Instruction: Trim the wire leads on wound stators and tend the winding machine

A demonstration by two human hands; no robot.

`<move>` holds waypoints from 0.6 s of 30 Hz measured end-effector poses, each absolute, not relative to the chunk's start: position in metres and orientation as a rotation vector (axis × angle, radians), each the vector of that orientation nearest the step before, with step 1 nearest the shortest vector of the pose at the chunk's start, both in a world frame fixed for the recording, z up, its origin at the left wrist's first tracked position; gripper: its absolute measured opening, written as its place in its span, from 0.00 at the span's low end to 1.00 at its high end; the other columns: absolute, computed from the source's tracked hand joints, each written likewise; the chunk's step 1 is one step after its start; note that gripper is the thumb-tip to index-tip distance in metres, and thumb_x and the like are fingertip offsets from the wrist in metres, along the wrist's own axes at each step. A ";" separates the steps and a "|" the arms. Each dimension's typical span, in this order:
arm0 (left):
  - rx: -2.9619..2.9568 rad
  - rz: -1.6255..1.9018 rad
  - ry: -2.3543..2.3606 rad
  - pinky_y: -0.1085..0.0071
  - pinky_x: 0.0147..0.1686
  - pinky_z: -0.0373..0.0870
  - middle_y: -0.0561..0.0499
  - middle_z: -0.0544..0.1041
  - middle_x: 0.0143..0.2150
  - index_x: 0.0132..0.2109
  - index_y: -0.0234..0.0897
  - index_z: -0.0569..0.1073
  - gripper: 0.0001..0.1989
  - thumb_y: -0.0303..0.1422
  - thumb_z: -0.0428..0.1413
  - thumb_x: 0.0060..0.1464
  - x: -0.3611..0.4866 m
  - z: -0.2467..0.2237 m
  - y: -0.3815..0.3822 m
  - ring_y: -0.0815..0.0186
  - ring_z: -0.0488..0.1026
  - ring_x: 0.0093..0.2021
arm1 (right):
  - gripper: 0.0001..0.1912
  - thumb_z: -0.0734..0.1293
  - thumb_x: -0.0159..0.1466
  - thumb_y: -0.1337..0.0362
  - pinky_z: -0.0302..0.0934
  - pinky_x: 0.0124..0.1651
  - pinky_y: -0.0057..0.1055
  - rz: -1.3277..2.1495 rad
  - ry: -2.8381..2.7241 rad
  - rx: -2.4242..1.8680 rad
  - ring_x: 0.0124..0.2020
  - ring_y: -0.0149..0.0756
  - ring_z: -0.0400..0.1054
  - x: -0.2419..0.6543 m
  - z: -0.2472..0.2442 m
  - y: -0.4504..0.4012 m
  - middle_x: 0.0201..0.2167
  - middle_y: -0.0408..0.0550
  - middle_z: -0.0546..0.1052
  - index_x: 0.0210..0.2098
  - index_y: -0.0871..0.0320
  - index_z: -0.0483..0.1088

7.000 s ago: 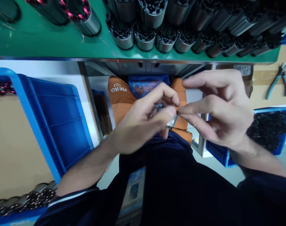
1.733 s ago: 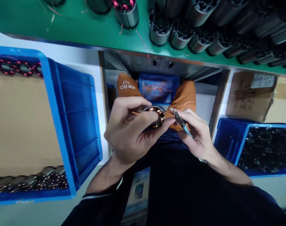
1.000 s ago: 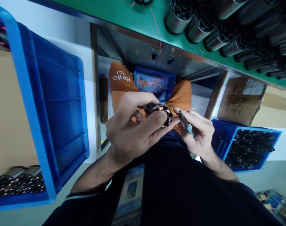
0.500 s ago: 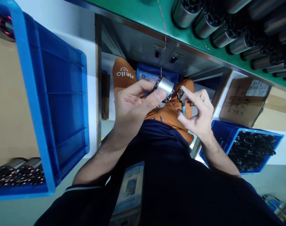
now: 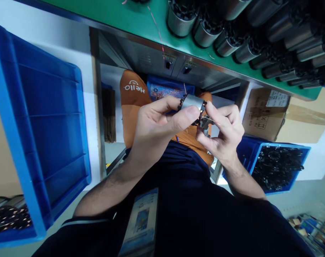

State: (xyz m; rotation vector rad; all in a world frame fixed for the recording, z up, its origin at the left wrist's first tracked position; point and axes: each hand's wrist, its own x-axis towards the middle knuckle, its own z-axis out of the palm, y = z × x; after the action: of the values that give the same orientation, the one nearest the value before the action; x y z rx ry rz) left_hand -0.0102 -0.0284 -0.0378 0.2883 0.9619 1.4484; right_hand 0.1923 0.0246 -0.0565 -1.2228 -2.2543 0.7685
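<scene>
Above my lap, my left hand [image 5: 162, 123] is closed around a motor stator [image 5: 192, 102], a silver metal cylinder with black slotted ends. A short copper-coloured wire end [image 5: 184, 87] sticks up from its far side. My right hand [image 5: 224, 130] is closed on a small pair of wire cutters [image 5: 204, 122], whose dark jaws are at the stator's right end. A thin wire runs there between stator and right fingers; whether the jaws touch it I cannot tell. Most of the cutters' handles are hidden by my fingers.
Rows of stators [image 5: 181, 21] stand on the green bench top [image 5: 103, 18], with a loose pink wire [image 5: 155, 26] over its edge. Blue crates [image 5: 57, 96] stand left; a bin of black parts [image 5: 278, 167] and a cardboard box [image 5: 269, 114] stand right. Wire scraps fill a bin [image 5: 187, 89] below.
The cutters have come from a gap beside the stator to its right end, and my hands are closer together. The long wire no longer runs from the stator to the bench. The view has shifted right.
</scene>
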 end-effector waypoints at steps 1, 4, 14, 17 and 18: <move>0.278 1.446 0.948 0.68 0.50 0.81 0.52 0.83 0.41 0.40 0.41 0.87 0.10 0.40 0.75 0.63 -0.009 -0.038 -0.028 0.68 0.80 0.42 | 0.28 0.74 0.69 0.52 0.79 0.48 0.51 0.760 -2.248 -1.207 0.46 0.47 0.71 0.193 -0.057 0.024 0.44 0.52 0.76 0.69 0.38 0.79; 0.261 1.429 0.933 0.67 0.50 0.82 0.52 0.84 0.42 0.41 0.41 0.88 0.10 0.41 0.76 0.61 -0.007 -0.038 -0.025 0.67 0.81 0.42 | 0.31 0.75 0.68 0.54 0.79 0.50 0.52 0.770 -2.233 -1.194 0.46 0.47 0.72 0.195 -0.060 0.023 0.44 0.51 0.76 0.70 0.38 0.78; 0.267 1.433 0.920 0.68 0.49 0.82 0.52 0.85 0.42 0.41 0.42 0.88 0.08 0.40 0.76 0.62 -0.005 -0.044 -0.027 0.67 0.82 0.43 | 0.32 0.76 0.71 0.50 0.78 0.48 0.49 0.831 -2.208 -1.141 0.43 0.44 0.73 0.197 -0.061 0.022 0.42 0.50 0.75 0.74 0.35 0.74; 0.262 1.427 0.920 0.68 0.49 0.82 0.52 0.85 0.42 0.41 0.42 0.88 0.09 0.41 0.76 0.62 -0.007 -0.041 -0.028 0.66 0.82 0.42 | 0.34 0.76 0.72 0.49 0.78 0.47 0.48 0.894 -2.179 -1.077 0.43 0.43 0.72 0.197 -0.062 0.023 0.41 0.49 0.74 0.76 0.33 0.72; 0.260 1.422 0.927 0.67 0.48 0.82 0.52 0.85 0.41 0.41 0.42 0.88 0.10 0.41 0.76 0.61 -0.007 -0.041 -0.028 0.66 0.82 0.42 | 0.34 0.76 0.72 0.51 0.78 0.47 0.47 0.915 -2.158 -1.051 0.42 0.43 0.72 0.196 -0.063 0.023 0.41 0.48 0.74 0.76 0.32 0.72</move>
State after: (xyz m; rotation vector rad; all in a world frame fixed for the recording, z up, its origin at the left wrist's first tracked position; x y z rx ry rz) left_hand -0.0073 -0.0281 -0.0405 0.2604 0.9270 1.4215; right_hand 0.1958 0.0233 -0.0627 -1.0507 -2.1583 0.9148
